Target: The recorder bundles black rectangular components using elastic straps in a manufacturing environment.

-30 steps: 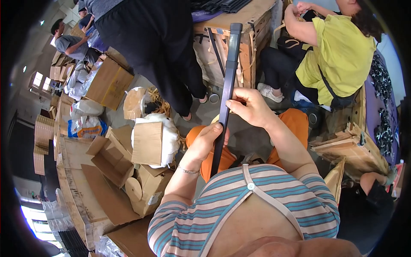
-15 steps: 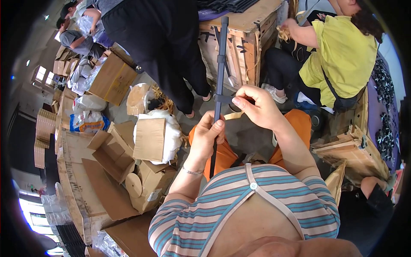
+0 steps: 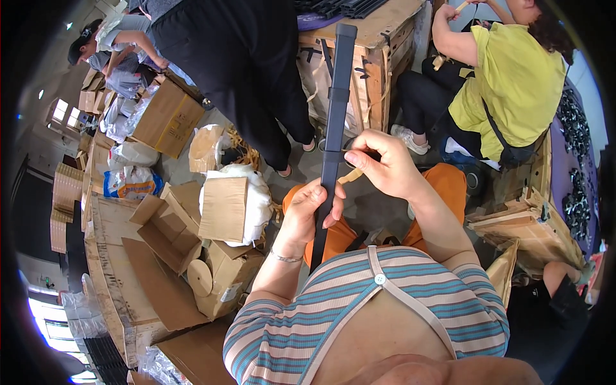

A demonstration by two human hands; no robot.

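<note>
A long, flat, dark grey bar [image 3: 338, 70] stands nearly upright before me, its lower end against my striped top. Dark bands [image 3: 332, 156] wrap it at a few places. My left hand [image 3: 311, 208] is closed round the bar's lower part. Just right of the middle band, my right hand [image 3: 385, 163] pinches a dark strip, seemingly tape, whose near end meets that band. A tan strip [image 3: 351, 176] hangs from the same fingers towards my left hand. Part of the tape is hidden by my right fingers.
At the left lie open cardboard boxes [image 3: 170, 224] and a white bag [image 3: 253, 212]. A person in black trousers [image 3: 224, 70] stands ahead. Another in a yellow shirt [image 3: 513, 90] sits at the right, beside a wooden crate [image 3: 532, 221]. More dark strips [image 3: 346, 8] lie on a crate ahead.
The bar has turned, showing a broader face. My right hand has come slightly closer to it, and less of the dark strip shows between. The person in yellow has raised their hands.
</note>
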